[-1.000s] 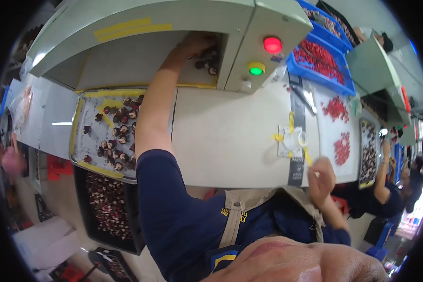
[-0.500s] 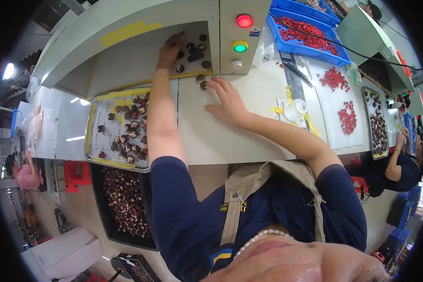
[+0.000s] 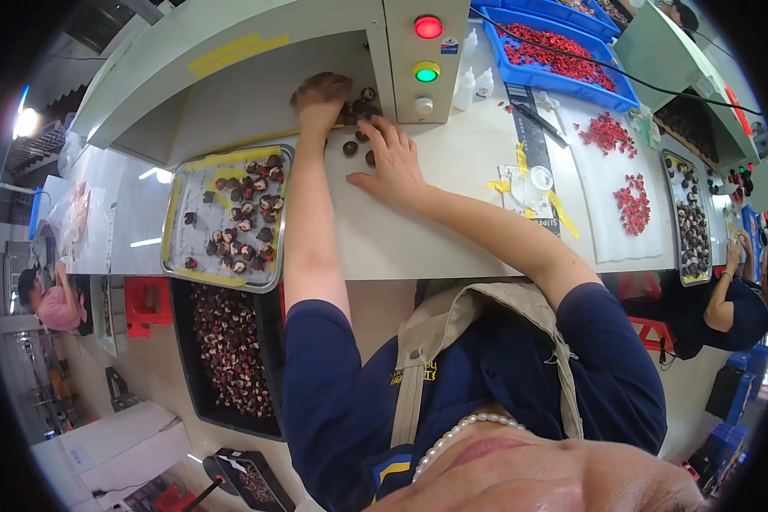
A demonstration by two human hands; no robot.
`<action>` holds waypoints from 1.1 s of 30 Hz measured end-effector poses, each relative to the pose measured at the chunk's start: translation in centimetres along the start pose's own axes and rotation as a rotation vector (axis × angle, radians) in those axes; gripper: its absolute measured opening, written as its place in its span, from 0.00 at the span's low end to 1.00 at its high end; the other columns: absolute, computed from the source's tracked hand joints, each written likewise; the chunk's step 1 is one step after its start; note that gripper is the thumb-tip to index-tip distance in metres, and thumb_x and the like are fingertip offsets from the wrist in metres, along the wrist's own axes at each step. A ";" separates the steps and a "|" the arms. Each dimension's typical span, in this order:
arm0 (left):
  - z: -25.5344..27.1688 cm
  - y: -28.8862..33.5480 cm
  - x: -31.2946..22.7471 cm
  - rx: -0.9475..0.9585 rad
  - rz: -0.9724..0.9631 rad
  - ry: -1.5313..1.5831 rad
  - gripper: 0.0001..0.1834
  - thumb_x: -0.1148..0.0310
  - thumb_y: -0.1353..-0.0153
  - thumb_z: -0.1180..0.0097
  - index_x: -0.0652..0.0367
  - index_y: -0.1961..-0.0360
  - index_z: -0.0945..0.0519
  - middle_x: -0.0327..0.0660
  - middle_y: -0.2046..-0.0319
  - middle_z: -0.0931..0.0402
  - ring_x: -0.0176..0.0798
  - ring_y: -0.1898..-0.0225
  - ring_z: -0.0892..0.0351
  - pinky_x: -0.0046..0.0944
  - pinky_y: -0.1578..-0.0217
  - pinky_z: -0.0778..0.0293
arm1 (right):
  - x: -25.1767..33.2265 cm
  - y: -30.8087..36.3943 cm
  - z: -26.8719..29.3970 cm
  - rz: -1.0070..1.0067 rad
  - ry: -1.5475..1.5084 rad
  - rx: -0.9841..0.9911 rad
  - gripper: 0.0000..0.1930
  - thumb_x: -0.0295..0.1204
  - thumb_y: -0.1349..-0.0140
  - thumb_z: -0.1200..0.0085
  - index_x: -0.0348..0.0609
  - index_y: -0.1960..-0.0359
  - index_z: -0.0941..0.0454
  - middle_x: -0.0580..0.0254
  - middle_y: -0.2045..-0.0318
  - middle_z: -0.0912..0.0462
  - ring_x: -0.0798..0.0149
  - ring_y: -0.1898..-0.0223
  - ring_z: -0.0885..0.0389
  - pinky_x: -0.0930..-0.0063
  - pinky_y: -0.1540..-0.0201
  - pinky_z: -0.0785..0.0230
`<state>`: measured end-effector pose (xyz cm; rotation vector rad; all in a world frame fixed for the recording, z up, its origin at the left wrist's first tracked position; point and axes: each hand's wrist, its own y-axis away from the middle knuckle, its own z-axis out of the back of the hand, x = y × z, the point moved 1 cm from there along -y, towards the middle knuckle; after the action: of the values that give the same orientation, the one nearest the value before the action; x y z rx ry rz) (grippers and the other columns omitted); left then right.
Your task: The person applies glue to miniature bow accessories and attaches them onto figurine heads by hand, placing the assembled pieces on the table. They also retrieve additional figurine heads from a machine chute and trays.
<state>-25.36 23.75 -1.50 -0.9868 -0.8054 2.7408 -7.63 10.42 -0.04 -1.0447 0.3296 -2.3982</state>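
At the machine opening, the right hand [image 3: 394, 162] has advanced beside the left hand [image 3: 320, 96]; both now rest open-fingered, holding nothing, on the small dark parts [image 3: 360, 109], indicating gathering under way.

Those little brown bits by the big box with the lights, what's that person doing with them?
A person is working at a white bench. Their left hand rests on a pile of small dark brown pieces at the machine's opening, and their right hand lies flat beside it with its fingers touching loose pieces. More of them sit on a metal tray to the left.
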 end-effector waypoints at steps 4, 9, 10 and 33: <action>2.1 1.1 -1.0 0.032 0.182 -0.056 0.19 0.54 0.50 0.43 0.53 0.61 0.18 0.40 0.72 0.20 0.36 0.71 0.21 0.33 0.66 0.27 | -0.7 0.1 -0.6 -0.008 0.047 -0.024 0.43 0.39 0.60 0.35 0.48 0.40 0.44 0.51 0.40 0.45 0.47 0.38 0.49 0.54 0.40 0.52; 1.8 5.0 -0.4 0.117 0.286 0.559 0.15 0.63 0.44 0.44 0.63 0.60 0.19 0.37 0.71 0.20 0.27 0.71 0.25 0.27 0.68 0.30 | -0.7 -0.1 -0.6 -0.004 -0.004 -0.053 0.44 0.39 0.61 0.34 0.50 0.40 0.44 0.53 0.41 0.44 0.47 0.38 0.48 0.55 0.40 0.51; 1.6 5.5 -1.5 0.117 0.289 0.559 0.15 0.63 0.44 0.44 0.63 0.60 0.19 0.37 0.71 0.20 0.27 0.71 0.25 0.27 0.68 0.30 | -0.8 0.1 -0.6 -0.011 -0.049 -0.048 0.43 0.38 0.61 0.34 0.50 0.40 0.43 0.53 0.41 0.43 0.47 0.39 0.48 0.55 0.40 0.51; 1.7 3.9 -5.4 0.361 0.391 0.600 0.15 0.60 0.47 0.44 0.64 0.71 0.19 0.39 0.76 0.22 0.33 0.72 0.25 0.32 0.66 0.30 | 0.1 1.5 -0.3 0.026 0.036 0.016 0.41 0.40 0.60 0.34 0.48 0.42 0.40 0.50 0.40 0.46 0.45 0.37 0.53 0.51 0.39 0.55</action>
<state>-21.94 18.16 0.63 -1.8779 -0.0197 2.4744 -7.40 9.08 -0.81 -0.9855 0.3339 -2.3953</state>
